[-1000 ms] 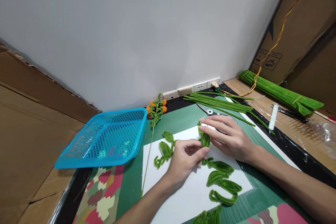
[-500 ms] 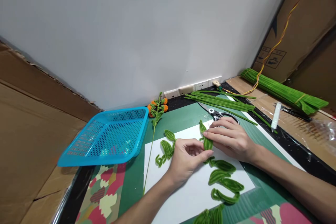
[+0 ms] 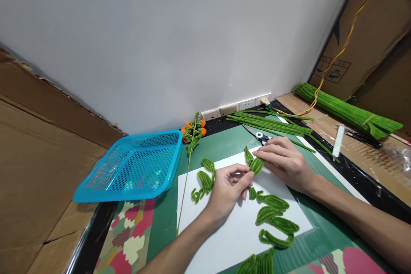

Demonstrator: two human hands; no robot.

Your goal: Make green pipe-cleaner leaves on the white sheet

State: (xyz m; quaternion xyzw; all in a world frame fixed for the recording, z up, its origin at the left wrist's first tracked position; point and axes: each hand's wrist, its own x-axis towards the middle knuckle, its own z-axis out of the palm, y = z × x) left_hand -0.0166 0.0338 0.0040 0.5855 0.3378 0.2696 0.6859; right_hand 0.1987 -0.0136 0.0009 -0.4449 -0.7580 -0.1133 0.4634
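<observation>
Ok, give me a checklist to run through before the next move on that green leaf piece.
1. Leaf piece pinched by both hands: ok, left hand and right hand both grip it.
2. Leaf piece over the white sheet: ok.
3. Finished leaves apart from the hands: ok, they lie nearer on the sheet.
4. Scissors within reach: ok, just behind the right hand.
5. Spare green stems at hand: ok.
6. Twist at the leaf's base tight: cannot tell, fingers hide it.

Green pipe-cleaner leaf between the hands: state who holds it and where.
Both hands hold the green leaf: the left hand pinches its lower end, the right hand its upper part, above the white paper.
</observation>
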